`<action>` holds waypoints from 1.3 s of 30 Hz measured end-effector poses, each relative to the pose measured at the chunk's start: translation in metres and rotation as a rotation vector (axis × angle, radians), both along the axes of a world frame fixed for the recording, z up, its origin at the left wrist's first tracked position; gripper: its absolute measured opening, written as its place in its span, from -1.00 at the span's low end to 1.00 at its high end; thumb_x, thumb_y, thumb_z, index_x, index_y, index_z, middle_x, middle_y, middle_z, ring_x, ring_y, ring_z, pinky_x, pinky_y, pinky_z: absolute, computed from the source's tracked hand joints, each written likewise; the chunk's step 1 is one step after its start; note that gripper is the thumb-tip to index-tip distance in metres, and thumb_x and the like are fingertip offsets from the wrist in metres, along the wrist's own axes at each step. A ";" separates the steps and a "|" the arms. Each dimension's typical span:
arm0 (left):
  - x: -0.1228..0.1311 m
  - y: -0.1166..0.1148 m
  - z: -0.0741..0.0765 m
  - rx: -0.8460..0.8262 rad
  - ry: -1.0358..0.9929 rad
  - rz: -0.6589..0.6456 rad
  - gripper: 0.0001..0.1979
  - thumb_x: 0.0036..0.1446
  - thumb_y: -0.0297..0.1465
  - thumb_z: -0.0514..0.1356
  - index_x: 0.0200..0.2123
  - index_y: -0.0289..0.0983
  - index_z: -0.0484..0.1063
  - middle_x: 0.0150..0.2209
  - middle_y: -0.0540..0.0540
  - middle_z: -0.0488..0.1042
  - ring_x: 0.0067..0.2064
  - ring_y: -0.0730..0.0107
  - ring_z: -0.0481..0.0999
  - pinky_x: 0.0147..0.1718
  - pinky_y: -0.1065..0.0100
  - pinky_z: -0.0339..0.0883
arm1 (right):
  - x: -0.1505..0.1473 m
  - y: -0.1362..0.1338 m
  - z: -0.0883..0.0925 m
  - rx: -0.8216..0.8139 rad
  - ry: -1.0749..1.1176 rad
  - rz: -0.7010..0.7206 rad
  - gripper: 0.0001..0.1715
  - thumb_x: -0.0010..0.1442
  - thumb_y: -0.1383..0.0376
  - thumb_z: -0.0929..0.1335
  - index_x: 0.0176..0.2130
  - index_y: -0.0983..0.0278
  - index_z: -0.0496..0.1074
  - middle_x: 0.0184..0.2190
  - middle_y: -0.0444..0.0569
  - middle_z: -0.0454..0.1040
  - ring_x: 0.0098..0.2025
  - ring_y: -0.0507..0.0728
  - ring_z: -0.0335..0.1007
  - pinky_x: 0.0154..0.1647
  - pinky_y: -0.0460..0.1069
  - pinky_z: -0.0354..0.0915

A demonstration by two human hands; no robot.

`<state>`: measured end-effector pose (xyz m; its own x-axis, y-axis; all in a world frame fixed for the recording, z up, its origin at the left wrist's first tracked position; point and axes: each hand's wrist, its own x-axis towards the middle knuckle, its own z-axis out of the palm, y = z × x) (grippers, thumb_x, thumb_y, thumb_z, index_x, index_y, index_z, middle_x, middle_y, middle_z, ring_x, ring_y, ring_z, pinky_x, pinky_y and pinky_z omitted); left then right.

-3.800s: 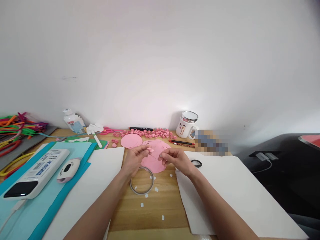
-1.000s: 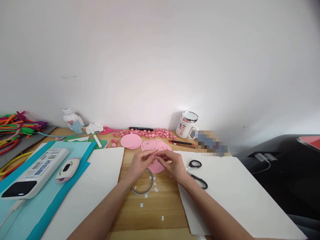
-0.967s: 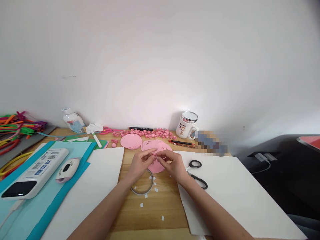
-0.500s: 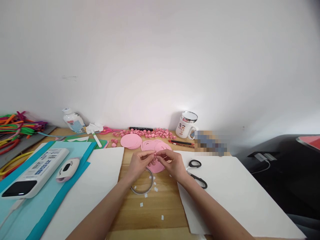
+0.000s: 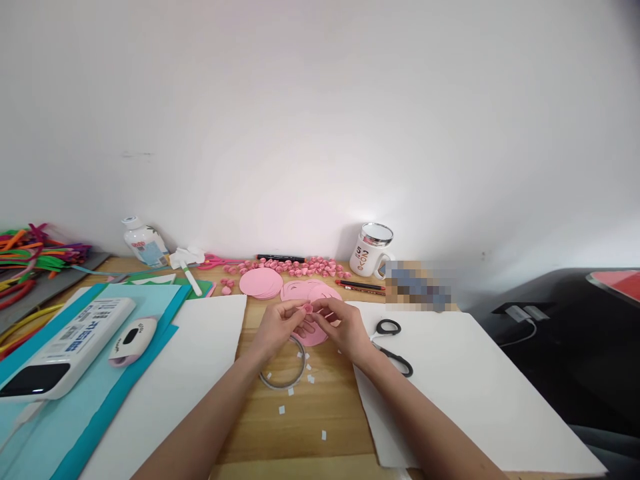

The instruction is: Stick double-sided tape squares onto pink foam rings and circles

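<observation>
Between the fingertips of my left hand [image 5: 280,325] and my right hand [image 5: 344,325] is a small rolled pink paper rosebud [image 5: 309,309]; both hands pinch it, fingers closed. Under and behind them lie cut pink paper circles [image 5: 317,335], with another stack of pink circles [image 5: 261,283] to the left. A roll of tape [image 5: 283,387] lies on the wood below my left hand, partly covered by it. Small white squares [image 5: 282,410] are scattered around the roll. Black-handled scissors [image 5: 389,327] rest on white paper beside my right hand, their blades partly hidden.
Many small pink rolled pieces [image 5: 320,267] line the wall. A white mug [image 5: 370,252], pencils [image 5: 361,287] and a black marker [image 5: 280,258] stand or lie at the back. White sheets [image 5: 465,380] flank the wooden tabletop [image 5: 300,440]. On the left are a white power bank [image 5: 75,343] and a bottle [image 5: 145,241].
The pink rosebud shows more clearly between my fingertips now, its spiral end turned into view. My hands stay in nearly the same place, and the whole view has shifted slightly.
</observation>
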<state>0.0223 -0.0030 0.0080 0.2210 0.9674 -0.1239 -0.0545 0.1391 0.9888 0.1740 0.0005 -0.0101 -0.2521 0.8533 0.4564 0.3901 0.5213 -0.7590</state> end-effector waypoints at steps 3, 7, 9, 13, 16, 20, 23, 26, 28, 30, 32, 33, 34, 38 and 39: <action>-0.001 0.001 -0.002 -0.004 -0.008 0.010 -0.65 -0.05 -0.32 0.20 -0.18 -0.38 0.43 -0.45 -0.16 0.53 -0.50 0.39 0.49 -0.52 0.40 0.34 | 0.001 0.001 -0.002 0.058 -0.038 -0.008 -0.85 0.10 0.34 0.27 -0.29 0.24 0.40 -0.39 -0.06 0.45 -0.45 0.01 0.36 -0.46 -0.11 0.31; -0.001 0.000 -0.004 -0.030 -0.007 0.025 -0.68 -0.04 -0.32 0.18 -0.21 -0.37 0.44 -0.50 -0.14 0.53 -0.51 0.38 0.49 -0.52 0.39 0.34 | 0.003 0.004 -0.008 0.147 -0.136 -0.022 -0.77 0.14 0.39 0.21 -0.29 0.20 0.42 -0.34 -0.05 0.45 -0.36 0.03 0.38 -0.40 -0.11 0.29; -0.001 -0.001 -0.003 -0.029 0.002 0.020 -0.70 -0.04 -0.32 0.18 -0.23 -0.37 0.45 -0.52 -0.13 0.52 -0.52 0.39 0.48 -0.52 0.40 0.33 | 0.004 0.005 -0.011 0.170 -0.184 -0.023 -0.76 0.14 0.39 0.21 -0.28 0.19 0.43 -0.31 -0.05 0.45 -0.33 0.03 0.38 -0.36 -0.10 0.28; 0.000 -0.001 -0.002 0.014 0.028 -0.054 -0.72 -0.02 -0.29 0.15 -0.30 -0.38 0.47 -0.56 -0.10 0.48 -0.53 0.42 0.45 -0.55 0.43 0.30 | 0.004 0.006 -0.011 0.172 -0.257 -0.019 -0.80 0.14 0.37 0.24 -0.28 0.20 0.43 -0.32 -0.05 0.45 -0.33 0.03 0.38 -0.36 -0.11 0.27; 0.000 0.000 -0.003 0.038 0.057 -0.059 -0.66 0.00 -0.29 0.12 -0.19 -0.38 0.42 -0.57 -0.07 0.46 -0.56 0.43 0.43 -0.58 0.44 0.28 | 0.004 0.005 -0.013 0.150 -0.258 -0.027 -0.82 0.14 0.35 0.24 -0.29 0.21 0.43 -0.34 -0.06 0.46 -0.36 0.02 0.38 -0.39 -0.12 0.27; -0.005 0.004 -0.008 0.218 0.274 0.098 -0.65 0.01 -0.35 0.08 -0.12 -0.36 0.38 -0.54 -0.06 0.46 -0.56 0.44 0.40 -0.59 0.44 0.25 | 0.007 0.011 -0.015 0.066 -0.183 -0.109 -0.84 0.12 0.31 0.26 -0.33 0.22 0.43 -0.37 -0.07 0.47 -0.47 0.00 0.36 -0.44 -0.12 0.25; -0.012 0.008 -0.011 0.402 0.487 0.278 -0.71 0.00 -0.42 0.06 -0.18 -0.31 0.43 -0.47 -0.08 0.50 -0.47 0.39 0.43 -0.45 0.38 0.28 | 0.012 0.030 -0.011 0.003 -0.210 -0.204 -0.85 0.10 0.30 0.27 -0.36 0.22 0.43 -0.40 -0.09 0.46 -0.47 0.00 0.36 -0.43 -0.11 0.24; -0.018 0.012 -0.012 0.454 0.532 0.416 -0.75 0.00 -0.42 0.07 -0.23 -0.27 0.45 -0.36 -0.11 0.51 -0.37 0.32 0.45 -0.36 0.35 0.28 | 0.015 0.057 -0.001 -0.043 -0.333 -0.308 -0.88 0.07 0.30 0.29 -0.37 0.22 0.44 -0.38 -0.10 0.43 -0.45 0.01 0.35 -0.40 -0.10 0.21; -0.020 0.012 -0.012 0.463 0.534 0.470 -0.76 0.01 -0.40 0.07 -0.24 -0.26 0.45 -0.33 -0.11 0.51 -0.34 0.30 0.45 -0.34 0.34 0.28 | 0.012 0.075 0.003 -0.068 -0.428 -0.393 -0.87 0.06 0.29 0.30 -0.37 0.21 0.46 -0.32 -0.07 0.41 -0.41 0.03 0.35 -0.40 -0.10 0.18; -0.022 0.013 -0.013 0.477 0.557 0.486 -0.75 0.02 -0.40 0.06 -0.23 -0.26 0.44 -0.33 -0.11 0.51 -0.32 0.30 0.44 -0.33 0.34 0.28 | 0.007 0.088 0.004 -0.082 -0.506 -0.455 -0.85 0.07 0.28 0.29 -0.36 0.20 0.47 -0.27 -0.04 0.37 -0.35 0.06 0.34 -0.41 -0.10 0.15; -0.023 0.013 -0.012 0.481 0.574 0.482 -0.75 0.03 -0.41 0.05 -0.22 -0.27 0.44 -0.33 -0.11 0.50 -0.32 0.30 0.43 -0.33 0.33 0.28 | 0.002 0.096 0.001 -0.087 -0.532 -0.475 -0.85 0.07 0.29 0.29 -0.37 0.20 0.47 -0.25 -0.01 0.35 -0.31 0.09 0.33 -0.41 -0.09 0.13; -0.023 0.012 -0.012 0.476 0.574 0.474 -0.75 0.02 -0.41 0.05 -0.22 -0.27 0.44 -0.33 -0.11 0.50 -0.32 0.30 0.43 -0.34 0.33 0.28 | 0.000 0.098 -0.001 -0.089 -0.534 -0.474 -0.85 0.07 0.29 0.29 -0.37 0.20 0.48 -0.24 -0.01 0.34 -0.31 0.09 0.33 -0.41 -0.09 0.13; -0.022 0.012 -0.011 0.467 0.574 0.465 -0.75 0.02 -0.41 0.06 -0.22 -0.28 0.44 -0.34 -0.11 0.50 -0.34 0.31 0.43 -0.35 0.34 0.28 | -0.001 0.099 -0.002 -0.090 -0.535 -0.467 -0.85 0.07 0.30 0.30 -0.37 0.20 0.48 -0.24 -0.01 0.34 -0.30 0.09 0.33 -0.41 -0.09 0.13; -0.016 0.009 -0.007 0.435 0.579 0.394 -0.71 0.00 -0.42 0.07 -0.18 -0.33 0.42 -0.38 -0.13 0.50 -0.39 0.33 0.43 -0.39 0.36 0.28 | 0.001 0.096 -0.002 -0.098 -0.552 -0.424 -0.87 0.04 0.31 0.32 -0.38 0.19 0.48 -0.27 -0.04 0.36 -0.29 0.07 0.33 -0.39 -0.10 0.13; -0.015 0.008 -0.006 0.432 0.576 0.375 -0.70 0.01 -0.41 0.06 -0.16 -0.34 0.40 -0.40 -0.12 0.50 -0.41 0.34 0.44 -0.41 0.36 0.28 | 0.004 0.094 0.000 -0.104 -0.556 -0.415 -0.87 0.04 0.31 0.32 -0.36 0.18 0.47 -0.27 -0.05 0.37 -0.30 0.06 0.34 -0.38 -0.11 0.13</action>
